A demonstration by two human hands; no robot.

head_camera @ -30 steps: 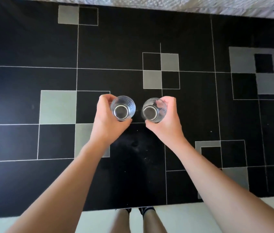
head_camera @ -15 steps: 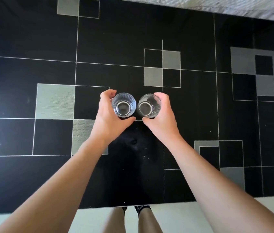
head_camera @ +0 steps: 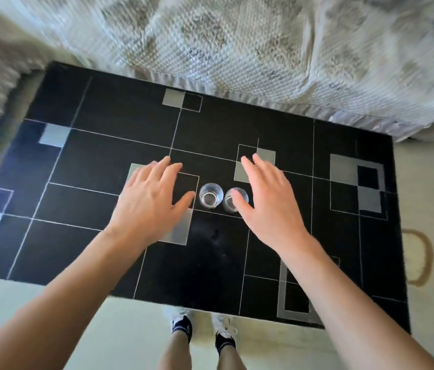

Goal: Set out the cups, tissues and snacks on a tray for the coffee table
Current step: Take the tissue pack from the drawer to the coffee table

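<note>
Two clear ribbed glass cups stand side by side, nearly touching, near the middle of the black coffee table [head_camera: 98, 161] with its grey squares and white lines. The left cup [head_camera: 211, 196] is fully visible. My right thumb overlaps the near right part of the right cup [head_camera: 230, 202]. My left hand [head_camera: 151, 198] hovers just left of the left cup with fingers spread, holding nothing. My right hand [head_camera: 266, 201] hovers to the right of the right cup, fingers spread and empty. No tray, tissues or snacks are in view.
A sofa with a quilted pale cover [head_camera: 237, 49] runs along the table's far edge and wraps round the left end. Pale floor [head_camera: 77, 329] lies at the near side, where my feet in dark socks [head_camera: 182, 327] stand. A tan loop-shaped mark [head_camera: 423, 257] is right of the table.
Both hands have let go of the cups, which now stand on the table, and the fingers have spread apart. The view has pulled back and tilted up, showing the sofa and floor.
</note>
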